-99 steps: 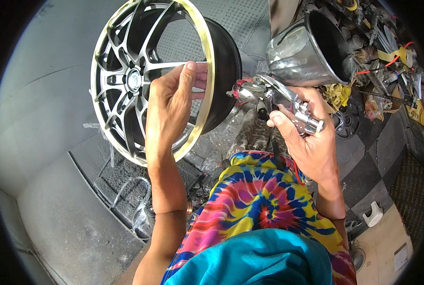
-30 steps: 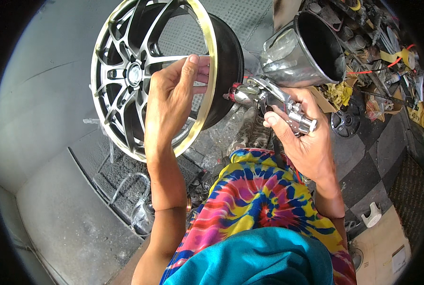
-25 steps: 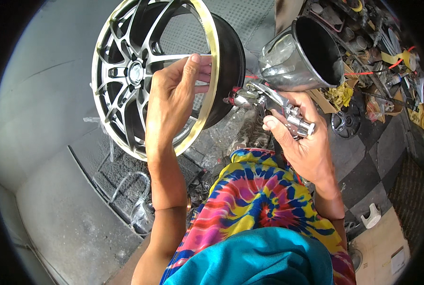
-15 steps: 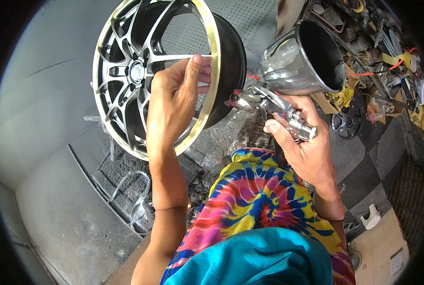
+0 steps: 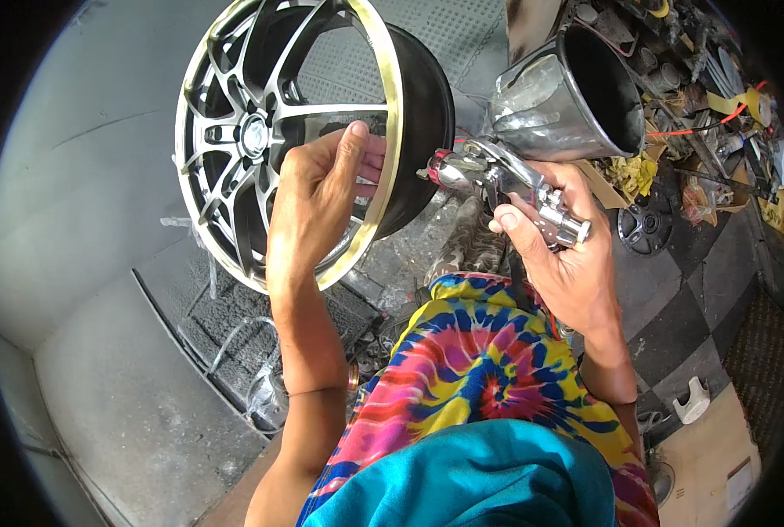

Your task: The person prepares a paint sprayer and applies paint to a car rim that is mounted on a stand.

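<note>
A multi-spoke alloy wheel [image 5: 254, 136] stands tilted in front of me, silver-faced with dark recesses and a yellowish outer lip. My left hand [image 5: 321, 180] is over its right side, thumb up and fingers extended toward the lip. Nothing shows in that hand; whether the fingertips touch the lip, I cannot tell. My right hand [image 5: 576, 263] is closed around a shiny metal spray gun [image 5: 497, 176], whose red-ringed nozzle points left toward the wheel. Just beyond the gun is a dark grey bucket-shaped container [image 5: 545, 105], its mouth facing up and right; any joint between them is hidden.
Clutter, with tape and a red hose [image 5: 747, 110], fills the far right. A dark wheel cover [image 5: 645, 227] lies on checkered flooring. A grated mat [image 5: 234, 334] is at lower left, beside a pale wall [image 5: 84, 176]. A white plastic piece [image 5: 692, 400] lies lower right.
My left hand has moved slightly down along the wheel's right side. The spray gun in my right hand has shifted a little, its nozzle end higher. The view has drifted slightly.
</note>
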A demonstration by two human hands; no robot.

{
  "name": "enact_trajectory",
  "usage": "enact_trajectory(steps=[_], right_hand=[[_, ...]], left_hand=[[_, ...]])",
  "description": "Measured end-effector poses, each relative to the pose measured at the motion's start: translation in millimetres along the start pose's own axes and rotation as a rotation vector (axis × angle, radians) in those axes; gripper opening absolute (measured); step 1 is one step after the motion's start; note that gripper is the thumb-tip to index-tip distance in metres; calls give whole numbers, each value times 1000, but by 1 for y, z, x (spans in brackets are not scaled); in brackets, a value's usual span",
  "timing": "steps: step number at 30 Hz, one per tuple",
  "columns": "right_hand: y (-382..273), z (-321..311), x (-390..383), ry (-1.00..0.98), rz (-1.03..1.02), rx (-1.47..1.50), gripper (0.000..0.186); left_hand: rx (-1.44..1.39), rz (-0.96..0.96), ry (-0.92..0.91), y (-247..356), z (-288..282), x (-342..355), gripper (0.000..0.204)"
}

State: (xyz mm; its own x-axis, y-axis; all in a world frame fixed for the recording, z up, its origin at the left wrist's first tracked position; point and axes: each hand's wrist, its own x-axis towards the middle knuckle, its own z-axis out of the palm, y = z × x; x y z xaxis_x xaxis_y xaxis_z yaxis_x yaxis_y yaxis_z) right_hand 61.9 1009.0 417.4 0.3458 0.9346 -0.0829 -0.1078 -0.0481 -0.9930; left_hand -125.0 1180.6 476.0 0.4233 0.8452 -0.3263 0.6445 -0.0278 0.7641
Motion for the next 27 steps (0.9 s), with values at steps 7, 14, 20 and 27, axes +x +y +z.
enact_trajectory(steps=[7, 14, 20, 27], right_hand=[[2, 2, -1, -14, -18, -7, 35], [1, 6, -6, -33, 11, -7, 35], [3, 12, -8, 16, -53, -21, 32], [-7, 11, -11, -45, 0, -4, 31]], left_hand=[[21, 7, 9, 3, 2, 0, 52], [13, 16, 8, 2, 2, 0, 53], [9, 24, 1, 3, 2, 0, 52], [13, 16, 6, 3, 2, 0, 51]])
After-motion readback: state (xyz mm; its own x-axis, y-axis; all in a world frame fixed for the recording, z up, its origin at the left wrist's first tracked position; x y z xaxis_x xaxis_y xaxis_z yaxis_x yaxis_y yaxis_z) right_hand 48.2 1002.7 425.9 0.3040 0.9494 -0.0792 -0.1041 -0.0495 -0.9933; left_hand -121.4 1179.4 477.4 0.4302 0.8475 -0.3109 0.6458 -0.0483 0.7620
